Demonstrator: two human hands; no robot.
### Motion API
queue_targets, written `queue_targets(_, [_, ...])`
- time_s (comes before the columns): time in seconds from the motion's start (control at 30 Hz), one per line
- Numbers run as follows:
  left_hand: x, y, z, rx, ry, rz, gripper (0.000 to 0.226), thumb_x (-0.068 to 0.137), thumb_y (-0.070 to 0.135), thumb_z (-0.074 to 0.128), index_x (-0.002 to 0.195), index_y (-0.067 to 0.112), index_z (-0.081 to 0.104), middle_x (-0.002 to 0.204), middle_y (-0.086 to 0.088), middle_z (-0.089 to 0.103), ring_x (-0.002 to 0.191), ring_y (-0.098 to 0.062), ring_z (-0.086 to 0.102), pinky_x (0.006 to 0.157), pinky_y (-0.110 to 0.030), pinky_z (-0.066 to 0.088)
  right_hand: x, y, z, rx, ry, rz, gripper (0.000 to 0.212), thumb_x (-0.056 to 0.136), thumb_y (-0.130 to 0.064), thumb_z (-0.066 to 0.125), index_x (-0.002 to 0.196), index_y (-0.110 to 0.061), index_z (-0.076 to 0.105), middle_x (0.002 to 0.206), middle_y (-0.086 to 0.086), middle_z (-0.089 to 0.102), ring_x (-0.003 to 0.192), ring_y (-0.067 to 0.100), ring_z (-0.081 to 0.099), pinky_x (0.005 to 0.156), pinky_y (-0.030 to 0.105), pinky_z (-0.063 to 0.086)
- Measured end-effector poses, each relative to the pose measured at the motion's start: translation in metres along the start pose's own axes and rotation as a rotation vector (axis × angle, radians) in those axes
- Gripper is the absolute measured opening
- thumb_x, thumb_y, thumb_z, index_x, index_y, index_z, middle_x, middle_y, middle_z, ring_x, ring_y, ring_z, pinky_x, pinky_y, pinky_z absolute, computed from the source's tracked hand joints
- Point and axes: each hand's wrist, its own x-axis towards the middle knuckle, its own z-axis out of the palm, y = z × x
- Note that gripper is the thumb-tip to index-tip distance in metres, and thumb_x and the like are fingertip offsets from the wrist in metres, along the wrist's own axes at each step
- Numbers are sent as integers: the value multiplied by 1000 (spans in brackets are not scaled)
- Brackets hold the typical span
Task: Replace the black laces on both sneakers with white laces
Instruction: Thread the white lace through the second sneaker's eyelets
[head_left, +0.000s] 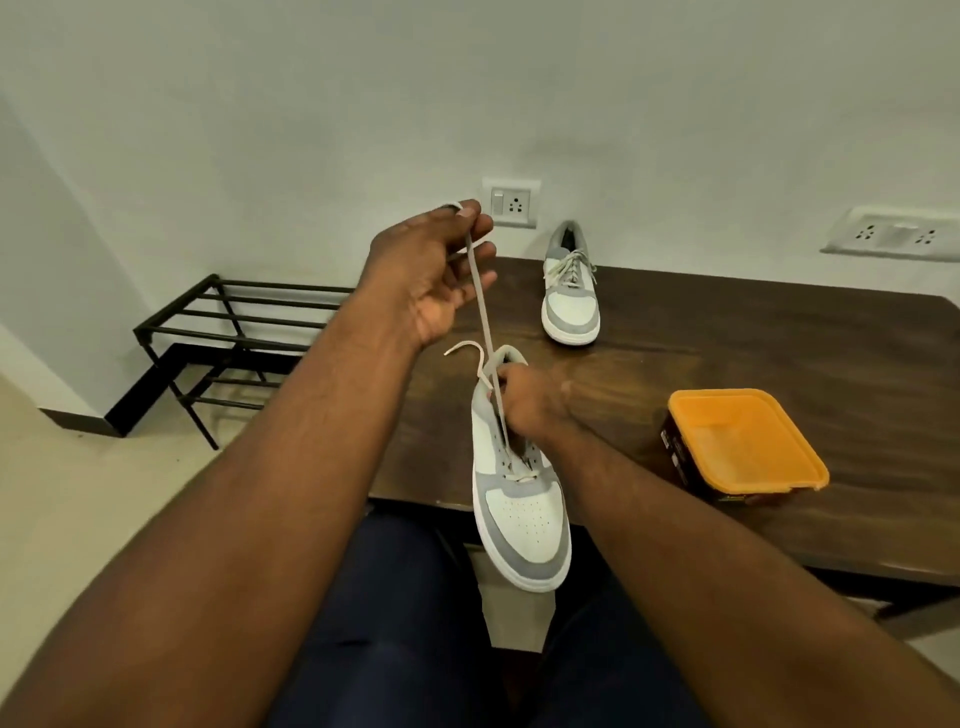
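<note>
Table (779, 332) dark wood, fills right half of frame, near edge running across centre. Shoe rack (234, 332), black metal bars, on floor at left against wall. Orange-lidded container (748, 441) on table, right of centre, near front edge. Near sneaker (519, 514), white and grey, centre frame, held up over table edge and lap, toe pointing down toward camera; only lowest eyelets threaded. Far sneaker (570, 291) on table at upper centre, near wall, toe toward camera, fully laced in white, well apart from near sneaker. Left hand (431, 270) raised at upper centre-left, fingers curled, pinching white lace (483, 317) between thumb and forefinger, lace pulled taut up from shoe. Right hand (524, 397) grips near sneaker at collar/tongue area, fingers curled round it. Loose lace end (462, 347) curls out left just above shoe collar. Wall socket (511, 203) on wall behind far sneaker; second socket plate (893, 234) at far right
</note>
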Motion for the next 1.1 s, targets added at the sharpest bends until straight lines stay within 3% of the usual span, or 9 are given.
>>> queue_targets(0.1, [6, 15, 7, 29, 29, 38, 13, 95, 16, 61, 107, 12, 66, 83, 1, 70, 73, -15, 67, 75, -36, 57, 21, 6, 10, 117, -23, 107, 12, 78, -19, 58, 76, -27, 49, 91, 0, 66, 92, 27, 60, 96, 50, 44])
queue_targets(0.17, [8, 22, 10, 41, 48, 58, 16, 95, 18, 62, 108, 11, 68, 82, 0, 70, 73, -16, 67, 74, -36, 59, 21, 2, 6, 211, -29, 129, 14, 75, -15, 61, 75, -25, 50, 85, 0, 64, 85, 25, 61, 89, 43, 49])
queue_targets(0.23, [11, 27, 12, 49, 70, 71, 15, 94, 19, 63, 105, 10, 69, 82, -1, 70, 76, -17, 68, 77, -38, 59, 10, -8, -9, 392, -46, 135, 17, 79, -1, 59, 78, -18, 56, 77, 3, 61, 68, 21, 59, 63, 24, 51])
queue_targets(0.3, [11, 35, 13, 55, 84, 86, 14, 93, 21, 64, 101, 11, 70, 82, -1, 71, 77, -18, 68, 77, -38, 59, 2, -20, -31, 626, -134, 239, 19, 85, 7, 50, 78, -8, 59, 65, 7, 53, 48, 17, 52, 40, 16, 40])
queue_targets(0.4, [13, 45, 13, 63, 104, 105, 12, 92, 22, 66, 97, 12, 72, 81, 0, 71, 77, -18, 69, 72, -35, 58, -8, -32, -74, 915, -228, 311, 15, 92, -6, 53, 98, -19, 58, 59, 1, 51, 47, 11, 48, 51, 21, 36])
queue_targets(0.53, [10, 51, 18, 87, 99, 131, 10, 92, 21, 65, 95, 13, 71, 80, 0, 71, 75, -16, 69, 70, -32, 57, -16, -46, -134, 1052, -110, 138, 25, 96, -12, 56, 118, -22, 58, 67, -1, 62, 50, 9, 46, 55, 27, 43])
queue_targets(0.67, [-3, 55, 29, 79, 84, 152, 9, 92, 17, 64, 95, 10, 69, 78, -1, 70, 75, -16, 68, 68, -30, 56, -37, -75, -194, 1068, 33, -95, 23, 97, -3, 52, 114, -12, 64, 82, 7, 70, 57, 13, 54, 59, 28, 48])
queue_targets(0.9, [-30, 79, 47, 76, 83, 237, 8, 91, 9, 65, 95, 4, 69, 80, -8, 71, 75, -19, 70, 80, -33, 57, -60, -98, -236, 1182, 106, -172, 15, 91, -1, 62, 103, -7, 69, 79, 7, 68, 57, 11, 54, 56, 24, 50])
queue_targets(1.1, [-40, 96, 58, 102, 82, 302, 12, 93, 13, 65, 103, 6, 68, 89, -8, 73, 80, -19, 71, 75, -32, 57, -68, -112, -250, 1223, 268, -271, 25, 84, 2, 69, 107, -5, 69, 91, 15, 73, 71, 20, 66, 78, 33, 59])
